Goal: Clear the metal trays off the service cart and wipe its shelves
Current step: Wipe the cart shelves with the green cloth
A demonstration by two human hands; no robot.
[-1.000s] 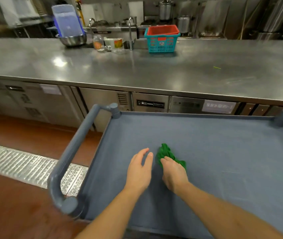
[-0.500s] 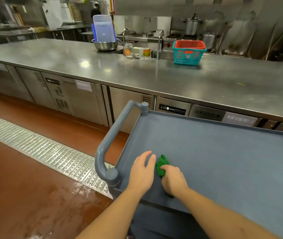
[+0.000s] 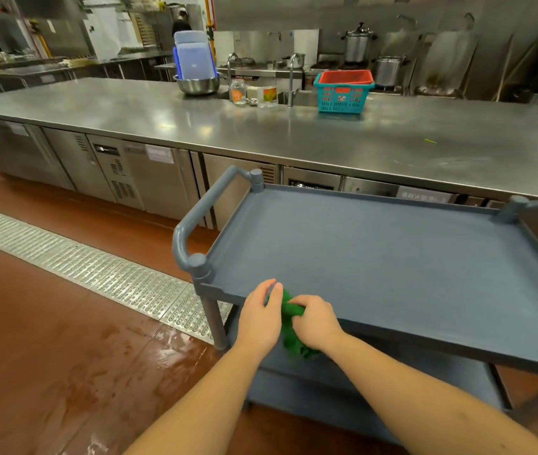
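Service cart [image 3: 392, 257]: blue-grey, two shelves in view, parked lengthwise just beside the steel desk [image 3: 261, 133]; tubular handle [image 3: 195, 218] at its left end.
Green cloth [image 3: 289, 336]: bunched at the near edge of the top shelf by the left corner, its lower part hanging over the rim in front of the lower shelf [image 3: 376, 376].
Right hand [image 3: 316, 321]: fingers curled round the cloth, gripping it.
Left hand [image 3: 259, 318]: fingers nearly straight, laid against the cloth.
On the desk, far side, well apart from the cart: teal basket [image 3: 343, 93] with red liner, steel bowl [image 3: 197, 85] holding upright blue lids [image 3: 193, 60], glass jar [image 3: 238, 91].
Floor: red-brown, wet patches, open to the left; metal drain grate [image 3: 80, 267] runs under the cart's left end.
Labels on the under-desk units: too blurred to read.
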